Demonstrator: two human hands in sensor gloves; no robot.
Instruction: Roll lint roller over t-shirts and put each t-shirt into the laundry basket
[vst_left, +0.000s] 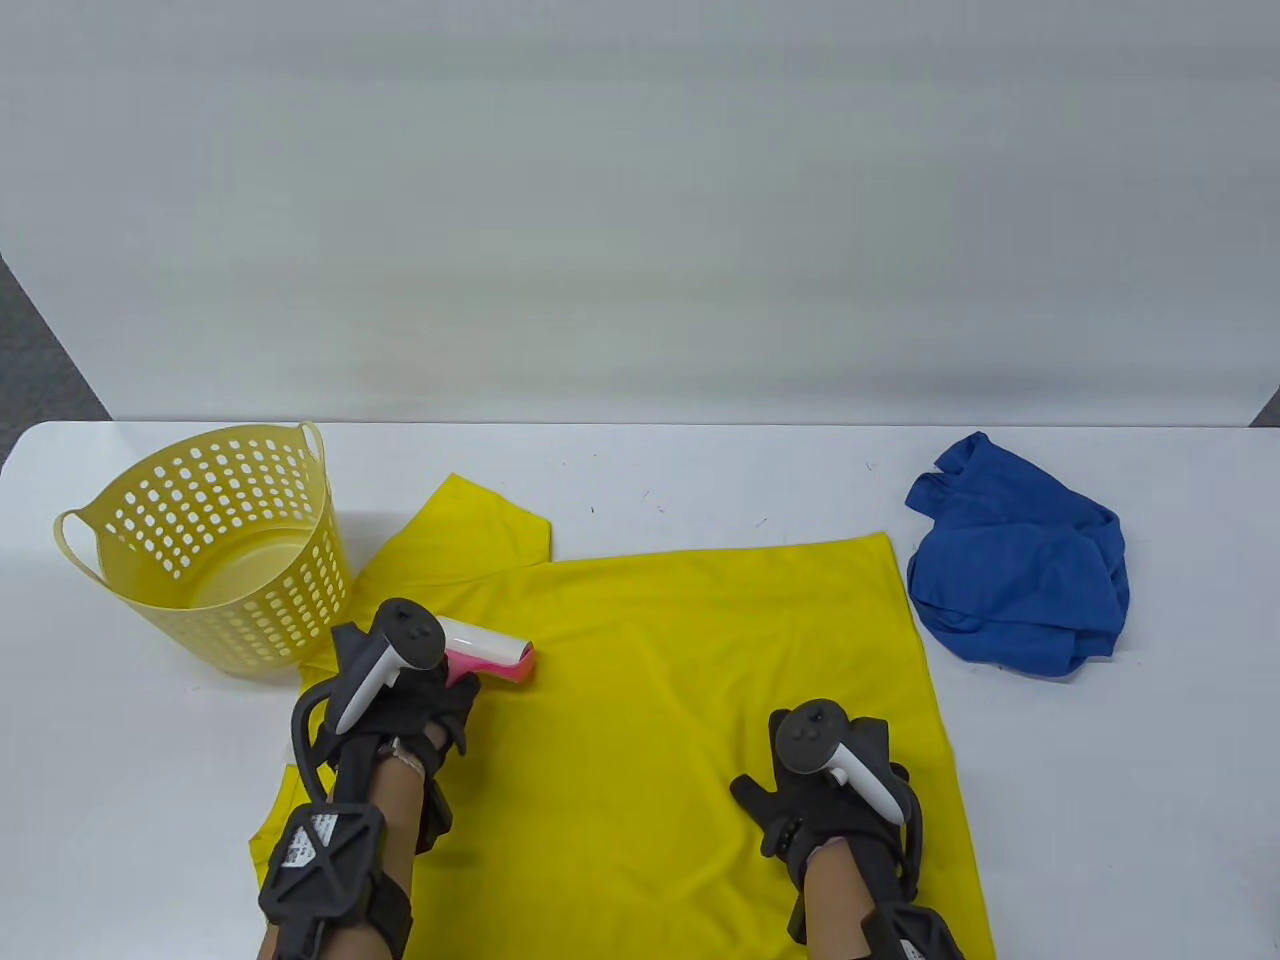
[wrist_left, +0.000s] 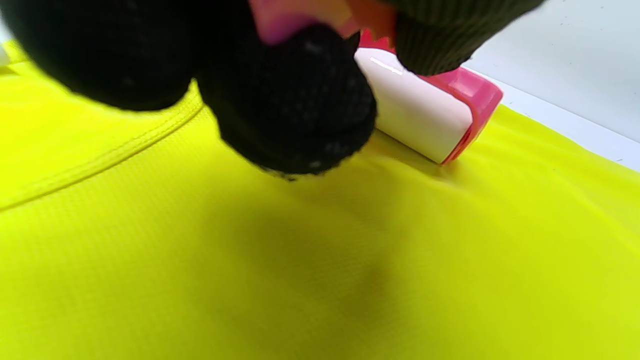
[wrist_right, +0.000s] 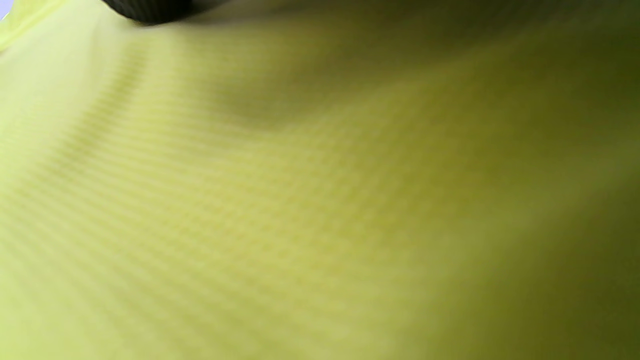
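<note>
Lint roller pressed down on yellow t-shirt, near collar end, white drum touching fabric, pink frame around it. Gripped by left hand, fingers curled round pink handle. Yellow shirt spread flat mid-table. Right hand laid flat on shirt's lower right, fingers straight, pinning cloth. Laundry basket just left of shirt, nothing seen inside. Blue t-shirt crumpled at far right, apart from yellow one. Step: rolling first shirt, likely early. Next: probably strokes across toward right hand, cloth held taut, then bunching shirt into basket.
</note>
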